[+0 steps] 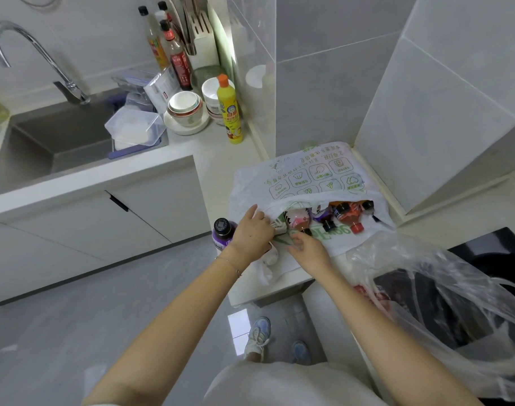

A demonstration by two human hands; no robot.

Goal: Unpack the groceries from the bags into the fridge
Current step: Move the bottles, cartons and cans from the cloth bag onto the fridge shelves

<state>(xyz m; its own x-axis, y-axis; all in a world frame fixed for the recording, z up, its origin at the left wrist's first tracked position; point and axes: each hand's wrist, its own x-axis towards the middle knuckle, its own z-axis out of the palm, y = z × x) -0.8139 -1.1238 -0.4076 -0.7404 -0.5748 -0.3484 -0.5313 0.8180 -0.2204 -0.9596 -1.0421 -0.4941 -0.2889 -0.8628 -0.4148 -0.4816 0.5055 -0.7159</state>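
Observation:
A white grocery bag [306,177] with green print lies on the counter, its mouth facing me. Several drink bottles lie inside it, among them a pink-labelled one [297,220] and an orange one with a red cap [350,219]. My left hand [251,234] grips the bag's left edge and holds the mouth apart. Just in front of the pink-labelled bottle, my right hand [309,250] rests on the bag's lower edge with fingers apart. A purple bottle with a black cap [223,232] stands on the counter beside my left hand. The fridge is not in view.
A clear plastic bag [443,291] with dark contents sits to the right over a black cooktop [496,244]. A yellow dish soap bottle [229,112], stacked bowls [186,108] and sauce bottles [177,54] stand at the back. The sink [54,142] is at the left.

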